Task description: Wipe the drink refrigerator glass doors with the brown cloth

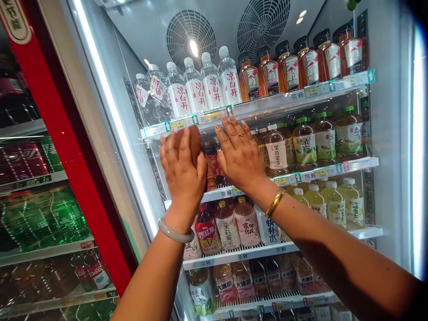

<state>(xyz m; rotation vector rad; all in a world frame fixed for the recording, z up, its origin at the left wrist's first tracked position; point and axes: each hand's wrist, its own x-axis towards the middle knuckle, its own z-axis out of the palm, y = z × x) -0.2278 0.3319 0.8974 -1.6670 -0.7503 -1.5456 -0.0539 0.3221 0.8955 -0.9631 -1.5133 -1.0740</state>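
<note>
Open-fronted or glass-doored drinks cabinet, lit white along the sides; from where I stand I cannot be sure of the pane. Both hands are raised before it, backs toward the wearer, at about the second shelf from the top.

Left hand, pale bangle at the wrist: fingers nearly straight, lying over a brown thing that shows past the fingertips and beside the thumb. Could be a folded cloth; could be a reflection. Whether the fingers grip it or merely lie flat on it, cannot tell.

Right hand, gold bangle: fingers extended, slightly apart, nothing seen in them. Nearest it, a white-capped bottle with a pale label, just beside the knuckles in this view.

Handling, my guess: if cloth, the brown thing is light, soft, apt to fold or slip; best held under a flat palm with the thumb over its near edge. No sign of anything fragile in it.

Around: clear bottles and amber bottles on the top shelf, above the hands; a red-labelled bottle below them; a red post off to the left
</note>
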